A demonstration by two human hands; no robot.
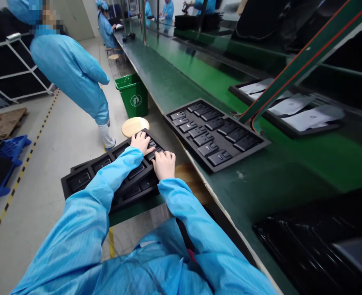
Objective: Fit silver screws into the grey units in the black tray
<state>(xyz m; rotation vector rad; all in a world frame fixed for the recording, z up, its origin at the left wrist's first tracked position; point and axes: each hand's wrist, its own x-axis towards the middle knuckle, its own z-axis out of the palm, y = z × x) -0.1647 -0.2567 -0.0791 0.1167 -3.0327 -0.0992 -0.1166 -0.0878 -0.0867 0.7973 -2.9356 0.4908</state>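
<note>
Near tray (85, 176): off the bench's (175, 78) left edge, beside the stool (135, 125).
Left hand (141, 142): on that tray's far corner.
Right hand (164, 164): just right of the left hand, on the same tray.
Second tray (214, 133): on the bench, by its left edge.
Bin (133, 95): on the floor behind the stool.

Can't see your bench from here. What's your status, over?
Left hand and right hand both flat on the black tray stack, no grip closed. Second tray on the belt. A person stands beyond.
</note>
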